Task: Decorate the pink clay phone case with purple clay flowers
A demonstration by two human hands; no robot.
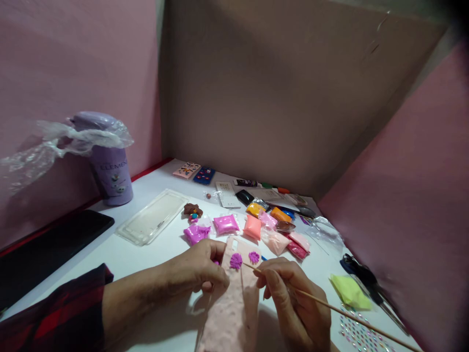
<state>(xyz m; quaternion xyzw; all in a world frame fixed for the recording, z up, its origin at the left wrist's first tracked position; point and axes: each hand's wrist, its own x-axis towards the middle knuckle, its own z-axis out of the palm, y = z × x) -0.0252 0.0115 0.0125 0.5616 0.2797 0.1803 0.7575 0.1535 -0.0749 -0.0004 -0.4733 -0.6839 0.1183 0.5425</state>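
My left hand grips the left edge of a phone case covered in pale pink clay, thumb on top. Two magenta clay flowers sit near its upper end: a larger flower on the left and a smaller flower on the right. In my right hand is a thin wooden skewer, held like a pen. Its pointed tip is just right of the larger flower; whether it touches the surface I cannot tell. Beyond my left hand lies an opened piece of magenta clay.
Clay packets, among them a magenta packet and a coral packet, lie behind the case. A clear plastic box, black phone and purple tumbler stand left. At right are scissors, a yellow packet and rhinestones.
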